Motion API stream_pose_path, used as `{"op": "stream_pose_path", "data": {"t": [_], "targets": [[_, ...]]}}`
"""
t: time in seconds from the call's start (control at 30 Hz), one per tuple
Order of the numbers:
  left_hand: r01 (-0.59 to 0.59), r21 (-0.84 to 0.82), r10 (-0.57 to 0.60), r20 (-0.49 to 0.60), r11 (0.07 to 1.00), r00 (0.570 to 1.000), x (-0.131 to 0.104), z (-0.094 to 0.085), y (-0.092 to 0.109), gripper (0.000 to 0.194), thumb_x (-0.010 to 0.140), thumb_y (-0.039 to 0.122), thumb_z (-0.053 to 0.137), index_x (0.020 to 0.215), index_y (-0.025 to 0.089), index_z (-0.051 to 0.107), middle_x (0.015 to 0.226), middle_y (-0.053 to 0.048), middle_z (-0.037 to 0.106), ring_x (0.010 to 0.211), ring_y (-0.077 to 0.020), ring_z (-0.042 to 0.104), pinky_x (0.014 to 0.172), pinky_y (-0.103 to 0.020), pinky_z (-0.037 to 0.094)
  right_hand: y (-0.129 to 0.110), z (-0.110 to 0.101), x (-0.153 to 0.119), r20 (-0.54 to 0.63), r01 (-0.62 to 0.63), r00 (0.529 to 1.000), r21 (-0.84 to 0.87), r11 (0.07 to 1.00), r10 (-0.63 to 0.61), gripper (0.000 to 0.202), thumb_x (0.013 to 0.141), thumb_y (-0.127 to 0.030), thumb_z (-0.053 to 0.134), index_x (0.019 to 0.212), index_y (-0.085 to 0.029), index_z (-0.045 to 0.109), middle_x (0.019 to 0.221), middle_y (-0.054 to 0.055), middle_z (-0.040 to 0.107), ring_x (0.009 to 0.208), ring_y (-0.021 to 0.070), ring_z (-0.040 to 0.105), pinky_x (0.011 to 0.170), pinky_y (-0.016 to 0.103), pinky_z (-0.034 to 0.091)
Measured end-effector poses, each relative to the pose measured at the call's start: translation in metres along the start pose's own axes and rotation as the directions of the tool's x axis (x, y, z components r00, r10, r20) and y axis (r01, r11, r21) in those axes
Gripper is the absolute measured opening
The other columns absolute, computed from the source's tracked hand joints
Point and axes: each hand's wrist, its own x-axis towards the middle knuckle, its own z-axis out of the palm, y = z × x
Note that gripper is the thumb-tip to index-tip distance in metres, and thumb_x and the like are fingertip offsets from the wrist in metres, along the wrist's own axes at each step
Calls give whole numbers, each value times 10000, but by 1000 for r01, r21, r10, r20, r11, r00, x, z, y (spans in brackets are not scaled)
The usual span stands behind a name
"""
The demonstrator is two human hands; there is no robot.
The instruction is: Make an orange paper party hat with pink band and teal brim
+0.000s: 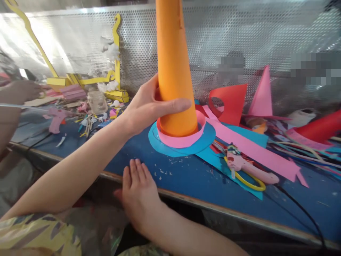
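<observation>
My left hand (pixel 149 106) is wrapped round the lower part of a tall orange paper cone (pixel 174 78), its thumb across the front. The cone stands upright, with its top cut off by the frame. Round its base runs a pink paper band (pixel 183 140), which sits on a blue paper disc (pixel 157 147) with an uneven edge. At the table's front edge my right hand (pixel 141 199) rests with fingers stretched out side by side, holding nothing. Its fingertips lie on the blue tabletop (pixel 176 183), a little short of the disc.
A pink glue gun (pixel 247 169) with a black cable and yellow-handled scissors (pixel 253 185) lie right, by a pink paper strip (pixel 245 147). Behind stand a red paper piece (pixel 231 103) and pink cone (pixel 262 94). Another person's hand (pixel 21 91) is at left, near a second glue gun (pixel 57 119).
</observation>
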Motion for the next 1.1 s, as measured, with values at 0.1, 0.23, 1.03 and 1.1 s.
{"op": "stream_pose_path", "data": {"t": [0.1,0.23,1.03,1.1], "targets": [[48,-49,-46,31,998,998,3,7,-15,481,656,239,789,1093,187,595,1082,-58,688,1051,-310,646,868,-412,558,11,6,-16,-56,324,945,76,943,-321,326,999,-227,377,1275,-194,548,1394,70,555,1346,147,424,1085,257,375],[176,-112,-157,161,978,974,4,15,-47,530,680,256,792,1134,146,541,1067,-85,678,993,-271,657,854,-399,560,45,-34,-45,-101,217,974,189,958,-201,169,944,-262,507,884,-189,647,897,40,706,866,170,639,824,268,508],[293,90,-306,239,952,921,-16,1,-132,625,721,380,788,1203,181,443,1125,-95,635,1019,-276,632,861,-416,535,243,-125,-2,173,76,981,68,995,-87,203,956,-251,514,938,-204,711,893,31,480,737,135,540,684,282,479],[313,75,-322,246,947,914,-16,-1,-130,629,717,381,792,1206,196,442,1134,-87,634,1015,-273,637,842,-400,547,246,-121,0,164,126,976,110,986,-143,242,966,-262,497,886,-196,715,853,23,466,721,127,520,637,249,458]]}}
